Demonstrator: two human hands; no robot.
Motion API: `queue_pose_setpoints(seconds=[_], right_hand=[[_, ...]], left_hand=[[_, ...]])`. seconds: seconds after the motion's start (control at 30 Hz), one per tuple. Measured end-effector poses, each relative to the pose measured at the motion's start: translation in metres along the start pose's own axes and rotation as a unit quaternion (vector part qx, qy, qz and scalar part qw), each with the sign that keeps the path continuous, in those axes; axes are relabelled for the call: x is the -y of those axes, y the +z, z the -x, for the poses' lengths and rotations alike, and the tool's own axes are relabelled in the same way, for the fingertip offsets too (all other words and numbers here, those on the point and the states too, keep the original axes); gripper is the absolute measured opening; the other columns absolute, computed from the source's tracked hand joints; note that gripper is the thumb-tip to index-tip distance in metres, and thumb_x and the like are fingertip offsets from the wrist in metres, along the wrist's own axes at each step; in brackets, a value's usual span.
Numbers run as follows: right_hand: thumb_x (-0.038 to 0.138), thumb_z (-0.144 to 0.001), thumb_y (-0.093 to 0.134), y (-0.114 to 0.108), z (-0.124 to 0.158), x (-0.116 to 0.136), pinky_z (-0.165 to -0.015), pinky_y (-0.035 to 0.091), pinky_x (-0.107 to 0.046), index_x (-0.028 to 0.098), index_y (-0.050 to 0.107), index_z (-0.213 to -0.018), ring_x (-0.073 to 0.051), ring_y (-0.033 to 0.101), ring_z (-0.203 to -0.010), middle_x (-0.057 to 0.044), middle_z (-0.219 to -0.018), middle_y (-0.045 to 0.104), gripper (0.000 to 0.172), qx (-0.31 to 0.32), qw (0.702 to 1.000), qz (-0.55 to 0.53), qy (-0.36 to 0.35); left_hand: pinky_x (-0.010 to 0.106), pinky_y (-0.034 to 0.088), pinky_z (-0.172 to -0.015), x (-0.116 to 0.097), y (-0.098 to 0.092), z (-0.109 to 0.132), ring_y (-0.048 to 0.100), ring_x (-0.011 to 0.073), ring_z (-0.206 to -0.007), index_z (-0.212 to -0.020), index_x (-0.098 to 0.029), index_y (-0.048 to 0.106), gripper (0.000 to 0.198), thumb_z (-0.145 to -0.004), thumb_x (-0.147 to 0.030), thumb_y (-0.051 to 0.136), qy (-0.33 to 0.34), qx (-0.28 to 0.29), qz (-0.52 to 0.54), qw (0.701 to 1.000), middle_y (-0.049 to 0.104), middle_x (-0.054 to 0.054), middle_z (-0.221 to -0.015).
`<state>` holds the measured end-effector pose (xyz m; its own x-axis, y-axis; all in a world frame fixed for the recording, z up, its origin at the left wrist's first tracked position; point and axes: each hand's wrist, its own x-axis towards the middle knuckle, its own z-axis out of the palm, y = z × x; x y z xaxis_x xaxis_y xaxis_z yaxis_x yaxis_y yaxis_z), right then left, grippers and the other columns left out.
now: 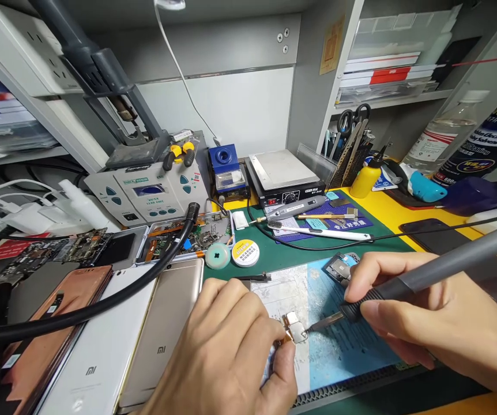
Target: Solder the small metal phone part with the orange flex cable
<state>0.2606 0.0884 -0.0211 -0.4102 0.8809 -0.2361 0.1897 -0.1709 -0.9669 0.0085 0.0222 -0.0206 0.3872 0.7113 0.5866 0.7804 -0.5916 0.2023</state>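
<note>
My left hand (231, 340) is closed, with thumb and forefinger pinching the edge of a small silver module (298, 331) with an orange-brown flex strip. The module rests on a worn white and blue sheet (330, 357). Fingers of my right hand (408, 311) wrap the black ribbed grip of a grey soldering iron (425, 271). Its dark metal tip touches, or nearly touches, the module's right corner. Behind my right fingertips lies a small dark and silver phone part (339, 266). The fingers of my left hand hide part of the module.
Phones (162, 328) lie at left, crossed by a thick black hose (145, 288). Behind stand a hot-air station (153, 190), a hot plate (287, 178) and a yellow bottle (367, 176). A white-handled brush (317, 231) and a cabled grey pen (296, 207) lie on the green mat.
</note>
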Motion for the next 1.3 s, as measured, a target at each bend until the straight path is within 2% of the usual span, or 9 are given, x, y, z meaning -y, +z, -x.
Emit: queue_pose_setpoints(seconds=[0.1,0.23,0.37,0.57,0.77,0.97,1.13,1.3], right_hand=[[0.042,-0.077,0.081,0.0,-0.001,-0.002,-0.031,0.025,-0.015,0.026,0.072,-0.074,-0.009,0.039,-0.032,0.005,-0.043,0.05,0.019,-0.007,1.0,-0.004,-0.007],[0.041,-0.078,0.08,0.0,-0.003,-0.002,-0.031,0.023,-0.015,0.025,0.072,-0.075,-0.009,0.036,-0.032,0.005,-0.041,0.049,0.018,-0.006,1.0,0.003,-0.011],[0.046,-0.077,0.081,0.0,-0.004,-0.003,-0.03,0.023,-0.015,0.026,0.072,-0.076,-0.009,0.034,-0.033,0.005,-0.042,0.048,0.022,0.007,1.0,0.01,-0.022],[0.05,-0.075,0.081,0.0,-0.004,-0.005,-0.029,0.023,-0.017,0.026,0.072,-0.076,-0.009,0.032,-0.032,0.005,-0.041,0.047,0.026,0.005,1.0,0.015,-0.015],[0.047,-0.073,0.083,-0.001,-0.005,-0.004,-0.029,0.023,-0.017,0.027,0.073,-0.075,-0.009,0.033,-0.032,0.005,-0.04,0.045,0.023,-0.003,1.0,0.019,-0.001],[0.051,-0.07,0.083,0.0,-0.004,-0.005,-0.029,0.023,-0.018,0.027,0.072,-0.073,-0.009,0.032,-0.032,0.004,-0.04,0.045,0.027,-0.007,1.0,0.014,0.008],[0.057,-0.073,0.084,-0.003,-0.008,-0.008,-0.029,0.023,-0.018,0.027,0.072,-0.081,-0.008,0.029,-0.03,0.004,-0.039,0.047,0.033,-0.004,1.0,-0.015,0.001],[0.047,-0.068,0.089,0.0,-0.014,0.001,-0.027,0.028,-0.016,0.026,0.074,-0.086,-0.007,0.028,-0.033,0.008,-0.042,0.043,0.032,-0.03,0.993,-0.11,0.009]], left_hand=[[0.037,0.045,-0.065,0.001,0.002,-0.005,0.056,0.0221,-0.07,-0.082,-0.024,0.069,0.008,-0.09,-0.026,0.069,0.009,-0.02,-0.019,1.0,0.061,0.004,-0.072],[0.037,0.046,-0.066,0.003,0.006,-0.006,0.056,0.0225,-0.071,-0.083,-0.024,0.069,0.008,-0.089,-0.03,0.07,0.013,-0.026,-0.024,0.999,0.061,0.005,-0.073],[0.037,0.044,-0.066,0.003,0.008,0.001,0.055,0.0219,-0.071,-0.08,-0.023,0.068,0.008,-0.088,-0.024,0.069,0.011,-0.024,-0.018,0.999,0.061,0.004,-0.073],[0.04,0.036,-0.067,0.003,0.007,0.01,0.051,0.0224,-0.074,-0.081,-0.018,0.067,0.014,-0.089,-0.007,0.063,-0.004,0.009,0.036,0.999,0.063,0.004,-0.075],[0.041,0.034,-0.068,0.004,0.005,0.01,0.051,0.0235,-0.077,-0.089,-0.018,0.068,0.008,-0.092,-0.012,0.064,-0.002,0.018,0.043,0.999,0.065,0.005,-0.08],[0.041,0.034,-0.068,0.005,0.006,0.013,0.052,0.0238,-0.078,-0.09,-0.019,0.068,0.005,-0.09,-0.014,0.066,-0.01,0.02,0.048,0.999,0.064,0.005,-0.08],[0.041,0.034,-0.067,0.005,0.009,0.011,0.051,0.0222,-0.075,-0.085,-0.018,0.066,0.011,-0.086,-0.007,0.065,-0.014,0.003,0.057,0.998,0.063,0.004,-0.077],[0.042,0.035,-0.069,0.003,0.008,0.01,0.051,0.0232,-0.077,-0.084,-0.018,0.067,0.008,-0.086,-0.01,0.068,-0.027,0.006,0.053,0.998,0.064,0.005,-0.078]])
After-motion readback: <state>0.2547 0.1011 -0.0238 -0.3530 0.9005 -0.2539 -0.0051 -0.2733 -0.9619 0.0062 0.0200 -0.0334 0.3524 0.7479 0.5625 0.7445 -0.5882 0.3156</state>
